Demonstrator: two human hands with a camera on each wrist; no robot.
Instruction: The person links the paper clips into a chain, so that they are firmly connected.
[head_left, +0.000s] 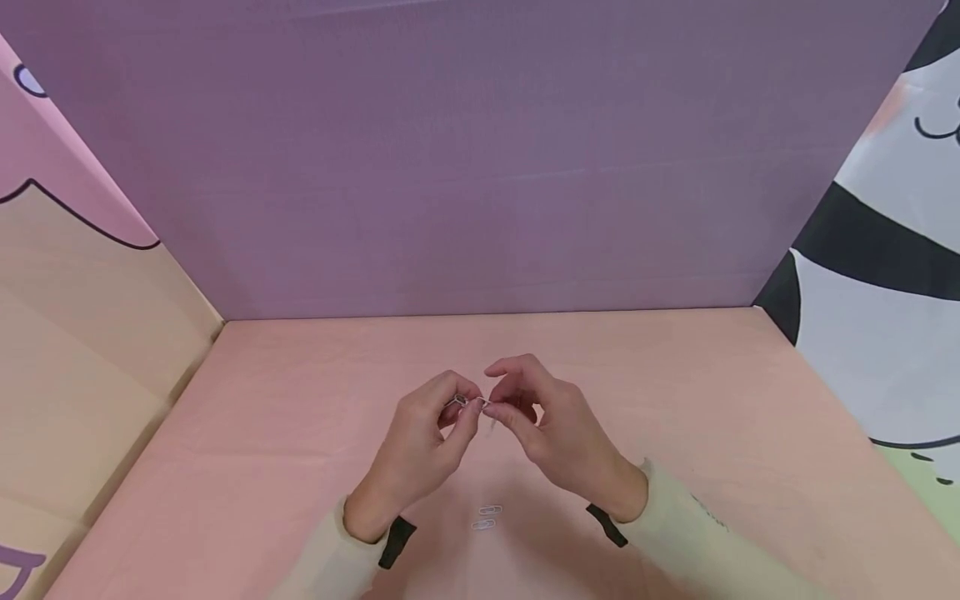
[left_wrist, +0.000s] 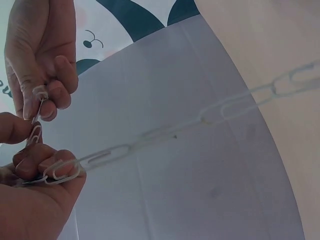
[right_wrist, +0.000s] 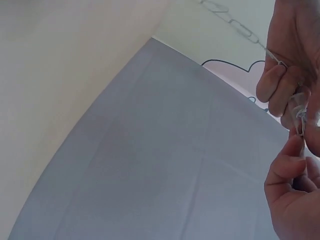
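Above the middle of a pink tabletop [head_left: 300, 433], a person's two hands meet fingertip to fingertip. The left hand [head_left: 420, 442] has its thumb and fingers curled, pinching the end of a paper clip chain [left_wrist: 200, 122] made of pale linked clips. The right hand [head_left: 547, 425] is also curled, its thumb and forefinger pinching a single paper clip [left_wrist: 36, 132] that touches the chain's end. From the left hand the chain trails away, its far end out of sight. Two loose paper clips [head_left: 486, 517] lie on the tabletop just nearer the person than the hands, between the wrists. A purple wall [head_left: 480, 167] stands behind the tabletop.
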